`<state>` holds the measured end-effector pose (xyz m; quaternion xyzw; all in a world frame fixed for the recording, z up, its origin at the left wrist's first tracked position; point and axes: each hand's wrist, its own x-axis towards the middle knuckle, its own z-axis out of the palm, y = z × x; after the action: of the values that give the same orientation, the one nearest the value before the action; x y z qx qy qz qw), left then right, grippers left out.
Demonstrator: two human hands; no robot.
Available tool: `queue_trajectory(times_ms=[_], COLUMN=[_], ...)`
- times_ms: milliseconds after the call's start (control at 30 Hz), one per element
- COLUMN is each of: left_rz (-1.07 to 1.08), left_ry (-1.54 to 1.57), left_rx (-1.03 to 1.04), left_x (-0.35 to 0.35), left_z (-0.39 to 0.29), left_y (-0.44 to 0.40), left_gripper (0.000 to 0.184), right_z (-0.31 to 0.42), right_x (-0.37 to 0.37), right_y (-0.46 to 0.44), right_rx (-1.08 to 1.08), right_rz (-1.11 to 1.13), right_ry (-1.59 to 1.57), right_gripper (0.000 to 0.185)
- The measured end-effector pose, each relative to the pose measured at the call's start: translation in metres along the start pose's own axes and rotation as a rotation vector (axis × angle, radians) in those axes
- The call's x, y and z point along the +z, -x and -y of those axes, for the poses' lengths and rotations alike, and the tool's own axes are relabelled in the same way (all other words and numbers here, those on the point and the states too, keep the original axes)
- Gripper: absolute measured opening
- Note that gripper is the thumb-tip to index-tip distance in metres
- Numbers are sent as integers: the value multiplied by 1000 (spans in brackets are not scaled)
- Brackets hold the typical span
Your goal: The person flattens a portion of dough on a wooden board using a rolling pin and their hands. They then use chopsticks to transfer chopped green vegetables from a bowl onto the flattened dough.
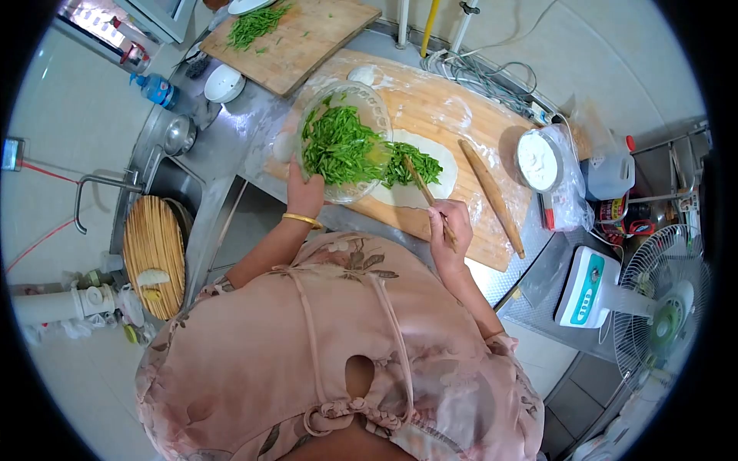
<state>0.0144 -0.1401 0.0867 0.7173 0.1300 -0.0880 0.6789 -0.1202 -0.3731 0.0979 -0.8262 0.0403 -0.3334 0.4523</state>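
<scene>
My left hand (305, 192) grips the rim of a clear bowl (374, 104), tilted toward the right. Chopped green chives (338, 142) fill much of the bowl. Chopsticks (419, 178) are held in my right hand (451, 230), closed around their upper part. Their tips reach into a heap of chives (401, 165) lying on a flat round of rolled dough (444, 150). Part of the dough is hidden under the bowl and the heap. A wooden rolling pin (492, 196) lies just right of the dough.
The floured wooden board (430, 84) carries the dough. Behind it, a second board (315, 38) bears more cut chives. A bowl of flour (536, 161) stands at right, near a scale (588, 286) and fan (665, 307). The sink (173, 180) is at left.
</scene>
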Motion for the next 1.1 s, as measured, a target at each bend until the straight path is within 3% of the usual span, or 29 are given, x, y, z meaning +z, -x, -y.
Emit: queue_trajectory(times_ms=[300, 367, 633, 800, 900, 1000, 1100], left_rz=[-34, -22, 18, 65, 85, 110, 168], left_ry=[81, 31, 33, 25, -130, -140, -156], left_rx=[-10, 76, 109, -12, 186, 123, 256], left_x=[2, -5, -4, 21, 23, 36, 42], left_z=[-16, -5, -8, -36, -11, -28, -27], left_y=[5, -7, -14, 9, -13, 1, -6], left_gripper=[70, 68, 64, 67, 66, 65, 64], right_z=[4, 2, 1, -2, -3, -1, -3], right_x=[-6, -8, -20, -35, -43, -46, -46], right_y=[-7, -7, -3, 1, 4, 6, 9], right_rx=[87, 84, 95, 107, 106, 104, 94], right_rz=[-24, -26, -62, -98, -121, -141, -152], right_ry=[-46, -47, -11, 28, 58, 70, 66], right_gripper=[7, 6, 7, 7, 8, 8, 8])
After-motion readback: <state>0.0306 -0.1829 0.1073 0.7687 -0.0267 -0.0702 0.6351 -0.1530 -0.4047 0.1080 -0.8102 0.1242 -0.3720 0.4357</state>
